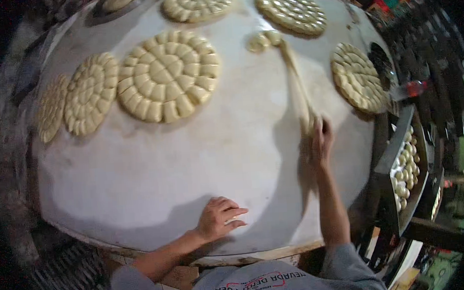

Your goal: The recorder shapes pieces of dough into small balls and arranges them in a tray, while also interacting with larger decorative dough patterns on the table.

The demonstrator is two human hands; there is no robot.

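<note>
Dough strip (295,72) slants away leftward from the right hand (322,140).

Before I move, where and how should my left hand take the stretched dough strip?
Probably pinch the dough strip mid-length with the fingers, coming from its left. It is long and narrow, runs from the small dough lumps toward the right hand, and that hand is at its near end.

The head view looks from above the table's (159,165) near edge, downward and forward. The left hand (218,219) and right hand (322,139) lie near the fisheye lens; the tabletop's far side recedes toward the upper rim, edges bowed.
</note>
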